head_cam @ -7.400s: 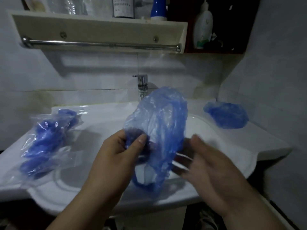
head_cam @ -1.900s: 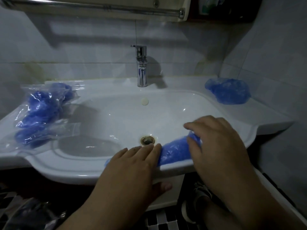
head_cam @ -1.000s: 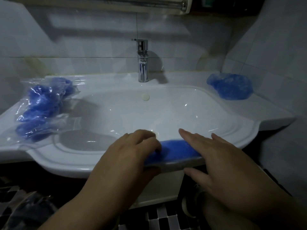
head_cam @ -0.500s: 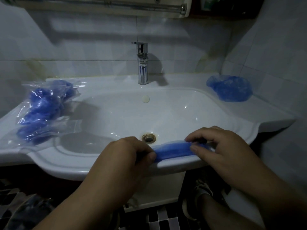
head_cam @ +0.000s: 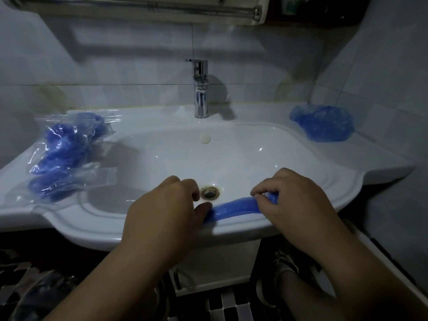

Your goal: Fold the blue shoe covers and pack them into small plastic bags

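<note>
Fingers [head_cam: 261, 189] of right hand [head_cam: 298, 200] curled, pinching the right end of the folded shoe cover [head_cam: 234, 206]. Left hand [head_cam: 162, 212]: fingers curled, thumb tip on the strip's left end; the grip itself is hidden under the hand, probably a pinch. Cover is a narrow blue strip held between both hands, lying along the front rim of the sink [head_cam: 231, 225], just in front of the drain [head_cam: 209, 193]. Loose blue covers [head_cam: 323, 123] heaped on right ledge, well apart. Clear plastic bags [head_cam: 64, 154] holding blue covers on left ledge. Faucet [head_cam: 201, 89] at back centre.
</note>
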Demonstrator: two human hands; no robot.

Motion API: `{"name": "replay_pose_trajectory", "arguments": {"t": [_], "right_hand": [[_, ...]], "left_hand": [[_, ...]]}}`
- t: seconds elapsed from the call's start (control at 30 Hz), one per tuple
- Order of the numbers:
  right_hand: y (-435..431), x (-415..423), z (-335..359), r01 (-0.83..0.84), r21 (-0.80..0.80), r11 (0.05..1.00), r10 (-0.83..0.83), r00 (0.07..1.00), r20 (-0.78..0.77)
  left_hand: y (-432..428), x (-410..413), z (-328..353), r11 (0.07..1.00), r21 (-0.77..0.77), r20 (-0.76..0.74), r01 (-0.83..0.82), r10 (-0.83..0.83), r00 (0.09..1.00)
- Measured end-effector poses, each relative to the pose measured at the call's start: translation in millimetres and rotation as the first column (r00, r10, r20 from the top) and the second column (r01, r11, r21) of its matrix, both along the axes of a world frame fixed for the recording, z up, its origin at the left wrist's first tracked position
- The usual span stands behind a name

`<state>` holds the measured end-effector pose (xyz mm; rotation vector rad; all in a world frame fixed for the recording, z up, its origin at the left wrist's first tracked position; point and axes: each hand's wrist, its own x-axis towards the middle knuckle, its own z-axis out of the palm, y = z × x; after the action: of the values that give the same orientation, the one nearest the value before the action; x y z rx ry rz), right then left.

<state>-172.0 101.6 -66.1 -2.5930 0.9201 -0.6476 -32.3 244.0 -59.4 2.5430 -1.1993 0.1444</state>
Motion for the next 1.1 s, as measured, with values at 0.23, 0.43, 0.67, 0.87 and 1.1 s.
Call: {"name": "replay_pose_trajectory", "arguments": {"t": [0.23, 0.43, 0.67, 0.87, 1.1], "right_hand": [[-1, 0, 0, -0.002, 0.030, 1.000, 0.003, 1.000, -0.020], [0, 1, 1, -0.004, 0.014, 1.000, 0.004, 0.999, -0.035], [4, -1, 0, 0.016, -0.225, 0.974, -0.030, 0.998, -0.057], [32, -12, -1, -0.394, -0.018, 0.919, 0.376, 0.889, -0.260], [12, -36, 2, -0.265, -0.041, 0.963, 0.221, 0.871, -0.438]], "left_hand": [[32, 51, -3, 0.869, 0.489, -0.041, 0.072, -0.060, 0.997], [24, 19, 7, 0.957, -0.197, 0.085, 0.213, -0.199, 0.976], [5, -18, -17, 0.857, 0.168, 0.074, 0.486, -0.503, 0.861], [6, -14, -19, 0.817, 0.113, 0.000, 0.566, -0.570, 0.822], [19, -4, -14, 0.880, 0.222, 0.117, 0.419, -0.451, 0.885]]}}
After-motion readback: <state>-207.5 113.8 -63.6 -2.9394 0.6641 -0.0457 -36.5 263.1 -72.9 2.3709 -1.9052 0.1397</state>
